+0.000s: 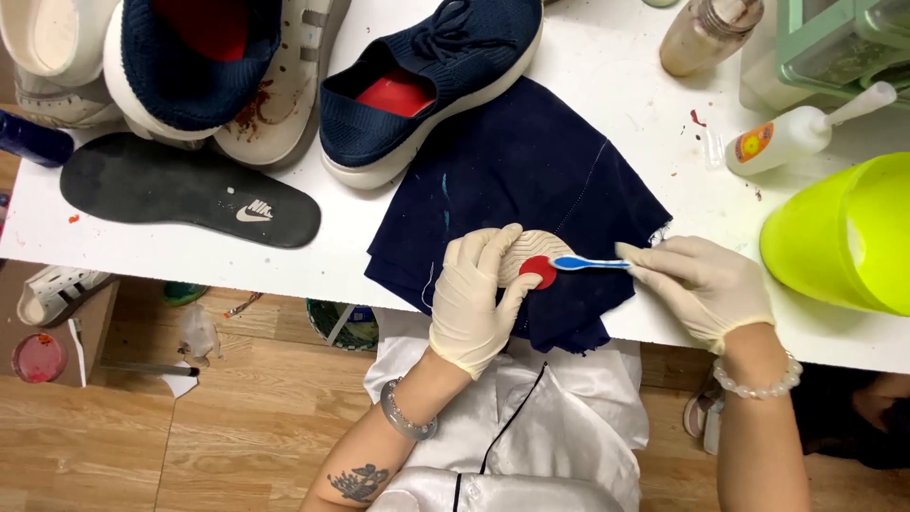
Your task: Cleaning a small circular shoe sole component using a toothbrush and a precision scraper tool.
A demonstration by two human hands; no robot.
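Head view, lower middle of the frame: your left hand (pixel 474 299) has its gloved fingers wrapped around a beige sole piece (pixel 533 254) with a red heel patch (pixel 538 272), held over the navy cloth (pixel 517 180). Just right, your right hand (pixel 703 287) pinches a blue toothbrush (pixel 590 264), lying horizontally, its head pointing left and touching the patch.

Bright, even overhead light; the white table (pixel 607 76) nearly washes out toward 12 o'clock. Shadows are soft and short. Focus is sharp centrally, with slight softening at the edges.
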